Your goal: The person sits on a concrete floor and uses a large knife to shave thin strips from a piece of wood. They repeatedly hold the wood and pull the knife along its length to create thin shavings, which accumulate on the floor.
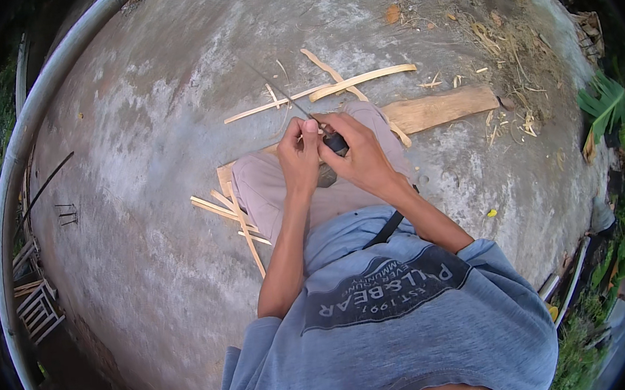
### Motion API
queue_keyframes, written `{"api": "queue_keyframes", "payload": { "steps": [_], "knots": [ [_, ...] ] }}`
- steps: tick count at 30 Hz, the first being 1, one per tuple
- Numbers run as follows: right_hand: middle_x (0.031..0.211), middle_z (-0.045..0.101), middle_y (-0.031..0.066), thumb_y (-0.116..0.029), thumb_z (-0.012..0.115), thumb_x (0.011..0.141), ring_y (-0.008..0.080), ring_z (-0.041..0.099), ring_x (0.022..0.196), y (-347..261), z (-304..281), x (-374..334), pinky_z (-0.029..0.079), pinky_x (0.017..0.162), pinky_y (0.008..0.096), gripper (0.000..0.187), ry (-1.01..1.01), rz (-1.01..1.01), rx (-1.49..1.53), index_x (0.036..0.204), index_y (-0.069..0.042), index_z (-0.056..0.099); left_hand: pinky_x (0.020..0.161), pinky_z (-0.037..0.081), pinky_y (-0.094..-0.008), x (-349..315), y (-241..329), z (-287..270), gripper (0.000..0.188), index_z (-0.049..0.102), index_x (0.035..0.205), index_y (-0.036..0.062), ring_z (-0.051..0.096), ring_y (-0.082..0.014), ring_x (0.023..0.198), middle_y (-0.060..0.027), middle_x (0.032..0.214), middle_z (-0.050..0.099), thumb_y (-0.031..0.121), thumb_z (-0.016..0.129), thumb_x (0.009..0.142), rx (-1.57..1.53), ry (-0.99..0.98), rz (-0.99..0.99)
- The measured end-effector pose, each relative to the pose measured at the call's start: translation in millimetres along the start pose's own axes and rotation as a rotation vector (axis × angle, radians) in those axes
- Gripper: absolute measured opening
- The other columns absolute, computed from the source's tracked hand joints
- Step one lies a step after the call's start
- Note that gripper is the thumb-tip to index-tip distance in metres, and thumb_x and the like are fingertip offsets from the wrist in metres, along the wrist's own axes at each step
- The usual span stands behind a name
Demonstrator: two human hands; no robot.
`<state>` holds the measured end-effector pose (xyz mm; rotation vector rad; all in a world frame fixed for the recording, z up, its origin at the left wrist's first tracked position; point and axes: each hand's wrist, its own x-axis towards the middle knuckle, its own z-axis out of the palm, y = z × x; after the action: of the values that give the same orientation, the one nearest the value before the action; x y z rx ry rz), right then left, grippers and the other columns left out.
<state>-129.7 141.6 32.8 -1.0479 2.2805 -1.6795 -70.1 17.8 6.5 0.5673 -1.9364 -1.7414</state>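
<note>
Above my lap, my left hand and my right hand are drawn close together with fingers closed. My left thumb and fingers pinch the near end of a thin, dark, slender strip, which points away to the far left; whether it is a blade or a sliver of material I cannot tell. In my right hand is a black, rounded handle-like piece, mostly covered by the fingers. How it joins the strip is hidden. Below the hands, a dark rounded thing shows between my legs.
A wooden plank lies crosswise under my legs. Pale split strips cross on the concrete ahead, and more strips lie left of my knee. Shavings litter the right. A pole curves along the left rim.
</note>
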Motion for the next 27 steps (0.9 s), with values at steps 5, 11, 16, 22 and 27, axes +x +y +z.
{"api": "queue_keyframes", "payload": {
  "steps": [5,11,16,22,27],
  "knots": [
    [0.102,0.060,0.0137,-0.012,0.070,0.088,0.0260,0.061,0.096,-6,13,-3,0.050,0.085,0.0370,0.040,-0.103,0.014,0.187,0.126,0.000,0.064,0.061,0.038,-0.0274,-12,-10,-14,0.048,0.054,0.083,0.0024,0.046,-0.0080,0.070,0.0000,0.073,0.053,0.044,0.051,0.106,-0.045,0.008,0.008],
    [0.103,0.061,0.0127,-0.012,0.069,0.089,0.0236,0.062,0.096,-5,19,-6,0.049,0.085,0.0346,0.041,-0.195,0.103,0.297,0.127,0.001,0.065,0.060,0.038,-0.0298,-23,-14,-23,0.051,0.056,0.084,0.0012,0.045,-0.0097,0.068,-0.0009,0.071,0.051,0.043,0.041,0.110,0.021,0.099,-0.019],
    [0.106,0.064,0.0099,-0.010,0.070,0.089,0.0189,0.062,0.099,-3,23,-7,0.049,0.086,0.0310,0.041,-0.208,0.103,0.362,0.128,0.002,0.066,0.058,0.039,-0.0339,-24,2,-30,0.049,0.058,0.086,-0.0023,0.048,-0.0134,0.064,-0.0081,0.067,0.054,0.035,0.039,0.111,0.229,0.084,0.079],
    [0.102,0.065,0.0108,-0.011,0.070,0.089,0.0213,0.064,0.094,-5,23,-8,0.050,0.082,0.0317,0.038,-0.177,0.115,0.365,0.126,-0.001,0.069,0.056,0.042,-0.0368,-24,39,-37,0.040,0.059,0.087,-0.0050,0.051,-0.0168,0.058,-0.0126,0.065,0.057,0.023,0.043,0.110,0.388,-0.024,0.018],
    [0.100,0.066,0.0112,-0.012,0.071,0.089,0.0212,0.065,0.093,-6,22,-14,0.051,0.081,0.0318,0.035,-0.148,0.143,0.344,0.122,0.000,0.070,0.058,0.045,-0.0354,-26,46,-40,0.037,0.061,0.090,-0.0068,0.054,-0.0155,0.060,-0.0133,0.066,0.061,0.021,0.046,0.108,0.412,-0.053,-0.074]
  ]
}}
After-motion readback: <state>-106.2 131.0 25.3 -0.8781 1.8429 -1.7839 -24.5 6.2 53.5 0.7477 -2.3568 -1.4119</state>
